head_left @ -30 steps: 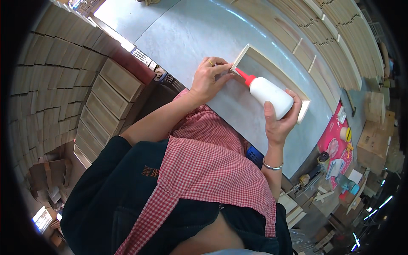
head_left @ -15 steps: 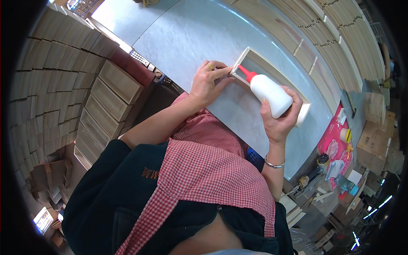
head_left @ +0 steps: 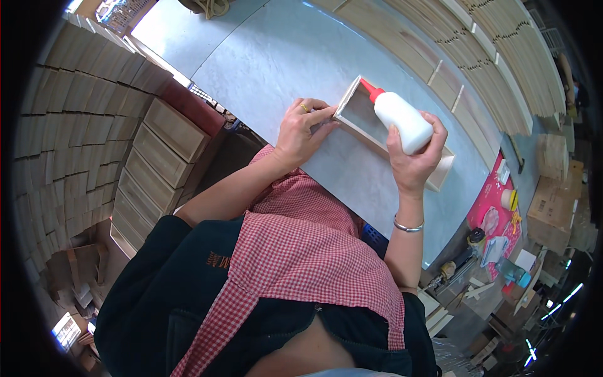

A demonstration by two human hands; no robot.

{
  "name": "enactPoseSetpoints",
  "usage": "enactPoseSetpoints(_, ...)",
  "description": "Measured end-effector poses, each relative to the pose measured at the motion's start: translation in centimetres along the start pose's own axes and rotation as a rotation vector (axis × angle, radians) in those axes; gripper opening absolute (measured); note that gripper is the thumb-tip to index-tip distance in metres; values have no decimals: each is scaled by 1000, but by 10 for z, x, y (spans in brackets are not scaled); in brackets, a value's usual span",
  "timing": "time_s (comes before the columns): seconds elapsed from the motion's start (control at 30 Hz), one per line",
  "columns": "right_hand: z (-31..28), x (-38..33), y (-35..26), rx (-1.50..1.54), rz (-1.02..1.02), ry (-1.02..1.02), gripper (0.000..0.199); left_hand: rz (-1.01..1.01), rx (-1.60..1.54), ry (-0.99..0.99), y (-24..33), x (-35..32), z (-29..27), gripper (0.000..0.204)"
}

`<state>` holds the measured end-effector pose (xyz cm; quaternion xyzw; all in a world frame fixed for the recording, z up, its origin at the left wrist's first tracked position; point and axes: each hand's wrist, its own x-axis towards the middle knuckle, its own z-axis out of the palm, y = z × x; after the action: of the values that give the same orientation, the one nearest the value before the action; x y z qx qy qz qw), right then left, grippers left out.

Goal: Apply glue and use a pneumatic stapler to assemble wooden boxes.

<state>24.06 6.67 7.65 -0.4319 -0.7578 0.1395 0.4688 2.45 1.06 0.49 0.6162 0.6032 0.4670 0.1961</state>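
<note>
A shallow rectangular wooden frame lies slantwise on the grey tabletop, its short left end nearest my left hand. My left hand, with a ring on one finger, pinches the near corner of that end. In my right hand is a white squeeze bottle, gripped around its lower body and tilted. Its red nozzle points at the far corner of the same short end, at or close to the rim. Whether anything comes out of the tip is too small to tell.
Stacked wooden drawer boxes and piled boards stand to the left. Long wooden strips lie along the far right. Beyond the table's right end are a pink sheet, a cardboard box and a clear bottle.
The nozzle has travelled from near the close corner along the short end to the far corner. The wooden frame has shifted slightly left, with my left hand still on its corner.
</note>
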Motion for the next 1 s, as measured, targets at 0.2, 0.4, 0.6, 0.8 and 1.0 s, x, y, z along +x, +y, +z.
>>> enactPoseSetpoints(0.2, -3, 1, 2, -32, -19, 20, 58, -9, 1, 0, 1, 0, 0, 30)
enactPoseSetpoints(0.4, -21, -8, 4, -83, 14, 45, 58, -4, 5, 1, 0, 0, 0, 30)
enactPoseSetpoints(0.6, -45, -22, 10, -147, 60, 93, 58, -11, -10, 10, -1, -1, 1, 30)
enactPoseSetpoints(0.8, -70, -36, 15, -210, 105, 144, 57, 9, -12, -2, 2, 1, 0, 28)
enactPoseSetpoints(1.0, -94, -51, 21, -307, 152, 190, 56, -23, -27, -10, 1, 0, 1, 29)
